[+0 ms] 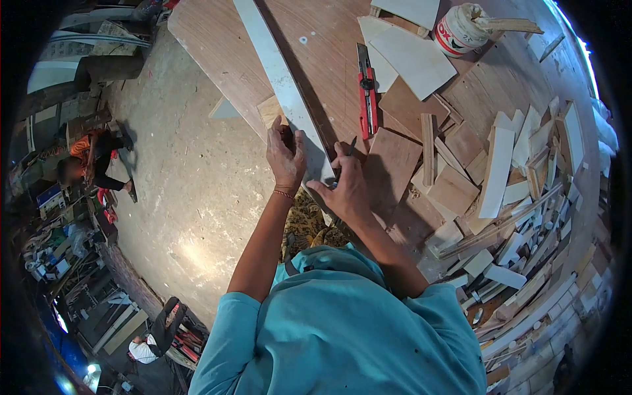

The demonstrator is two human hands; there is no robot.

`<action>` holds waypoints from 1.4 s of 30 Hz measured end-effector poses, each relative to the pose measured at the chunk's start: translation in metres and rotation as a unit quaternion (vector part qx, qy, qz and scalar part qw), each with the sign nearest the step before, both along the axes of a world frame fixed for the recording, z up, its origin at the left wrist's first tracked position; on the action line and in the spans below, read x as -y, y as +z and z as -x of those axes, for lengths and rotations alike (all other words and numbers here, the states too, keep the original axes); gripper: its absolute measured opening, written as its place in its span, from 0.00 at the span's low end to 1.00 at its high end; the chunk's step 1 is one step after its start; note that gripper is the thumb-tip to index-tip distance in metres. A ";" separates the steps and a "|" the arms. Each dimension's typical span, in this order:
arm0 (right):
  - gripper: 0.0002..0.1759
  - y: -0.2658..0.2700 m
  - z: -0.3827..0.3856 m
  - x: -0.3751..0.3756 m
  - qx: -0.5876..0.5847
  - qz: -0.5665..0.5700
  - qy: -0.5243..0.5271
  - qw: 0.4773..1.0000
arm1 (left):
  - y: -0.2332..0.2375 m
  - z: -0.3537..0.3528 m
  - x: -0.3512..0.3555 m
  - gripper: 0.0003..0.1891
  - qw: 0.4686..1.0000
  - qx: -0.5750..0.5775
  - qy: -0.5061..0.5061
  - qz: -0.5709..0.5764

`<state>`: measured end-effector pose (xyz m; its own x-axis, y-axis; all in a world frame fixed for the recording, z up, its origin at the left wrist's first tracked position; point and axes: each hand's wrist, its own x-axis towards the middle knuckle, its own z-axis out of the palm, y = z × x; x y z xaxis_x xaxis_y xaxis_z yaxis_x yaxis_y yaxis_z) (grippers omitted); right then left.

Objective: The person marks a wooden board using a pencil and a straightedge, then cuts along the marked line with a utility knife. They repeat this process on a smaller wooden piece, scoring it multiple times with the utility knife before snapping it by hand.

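A long white strip of board [280,76] lies over the workbench edge, its near end by my body. My left hand [286,158] is at the strip's left edge, fingers curled and thumb up against it. Just beyond those fingertips, a small pale wood block [268,110] shows beside the strip. My right hand [347,187] is closed around a dark pencil [350,150], close to the strip's right edge, with the thumb stretched toward its near end. A red utility knife [367,99] with its blade out lies right of the strip.
Board offcuts [454,187] and scrap strips [520,263] pile up on the right. A white tub [459,31] with a wooden stick stands at the back right. Two other people, one in an orange top [82,155], are down on the left beyond the concrete floor [178,164].
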<state>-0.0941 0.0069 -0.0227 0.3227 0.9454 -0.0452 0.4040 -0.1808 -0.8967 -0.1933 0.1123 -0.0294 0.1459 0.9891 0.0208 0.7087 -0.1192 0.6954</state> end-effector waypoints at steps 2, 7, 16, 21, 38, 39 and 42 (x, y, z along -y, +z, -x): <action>0.35 0.003 0.007 -0.004 -0.006 -0.004 -0.013 1.000 | -0.001 0.000 -0.001 0.24 1.000 0.002 -0.003 -0.002; 0.31 0.005 0.012 -0.007 0.109 0.033 0.007 0.994 | 0.010 -0.004 -0.011 0.25 0.999 0.034 0.006 0.031; 0.09 -0.021 0.016 -0.007 0.119 0.061 -0.014 0.991 | 0.004 -0.023 -0.081 0.38 0.991 -0.035 0.113 0.056; 0.27 -0.013 0.012 -0.005 0.115 0.020 0.000 0.993 | 0.011 -0.030 -0.086 0.36 0.988 -0.095 0.095 0.071; 0.31 0.003 0.009 -0.009 0.077 0.040 0.009 0.996 | 0.021 -0.032 -0.130 0.32 0.955 -0.159 0.009 0.251; 0.31 0.002 0.010 -0.009 0.088 0.033 0.009 0.996 | 0.016 -0.030 -0.131 0.32 0.955 -0.160 0.009 0.251; 0.30 0.004 0.010 -0.010 0.094 0.031 0.010 0.995 | 0.000 -0.023 -0.135 0.32 0.965 -0.172 0.007 0.198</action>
